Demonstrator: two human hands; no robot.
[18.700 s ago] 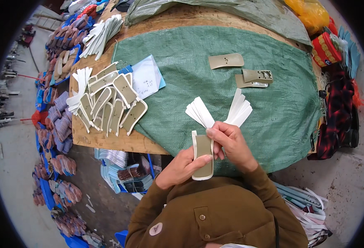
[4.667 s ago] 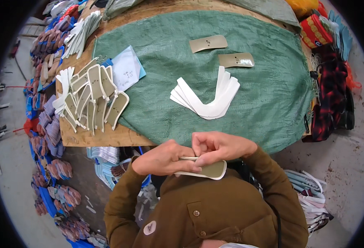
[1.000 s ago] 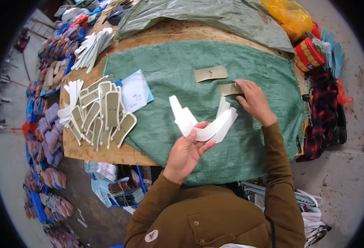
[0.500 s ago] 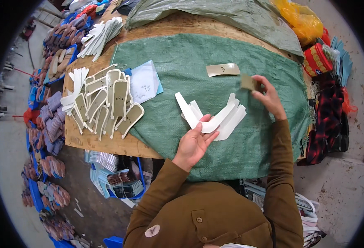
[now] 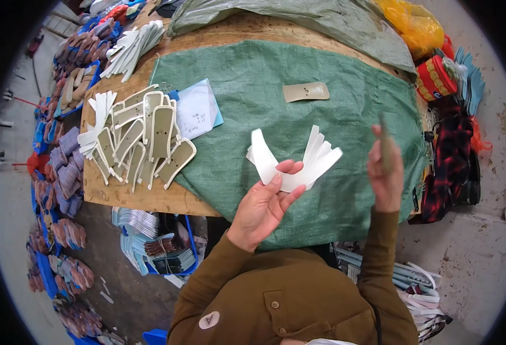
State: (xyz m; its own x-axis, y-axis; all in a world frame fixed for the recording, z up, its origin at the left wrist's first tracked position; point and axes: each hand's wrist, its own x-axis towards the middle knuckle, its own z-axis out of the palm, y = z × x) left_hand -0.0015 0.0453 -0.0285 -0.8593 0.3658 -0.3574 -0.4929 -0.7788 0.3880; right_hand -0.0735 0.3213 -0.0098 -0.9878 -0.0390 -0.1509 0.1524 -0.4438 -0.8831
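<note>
My left hand (image 5: 257, 211) is closed on a white U-shaped curved strip (image 5: 294, 179), thumb on top and fingers beneath. More white strips (image 5: 322, 149) fan out behind it over the green woven sheet (image 5: 241, 98). At the right, my right hand (image 5: 386, 178) is raised and blurred, gripping a thin olive-coloured piece (image 5: 386, 144) seen nearly edge-on. Farther off lies a single olive curved piece (image 5: 306, 92) with small dark holes. To the left is a heap of similar olive pieces edged in white (image 5: 162, 132).
Loose white strips (image 5: 99, 118) lie beside the heap, and another bundle (image 5: 135, 49) farther back. A paper in a clear sleeve (image 5: 195, 112) rests on the sheet. Below the wooden table (image 5: 149, 198) stands a blue crate (image 5: 194, 253) of stacked pieces. Yellow bag (image 5: 417, 29) at far right.
My right hand has drawn back toward me and slightly right, turning the olive piece edge-on. The white strip in my left hand has tilted. The whole view has shifted slightly.
</note>
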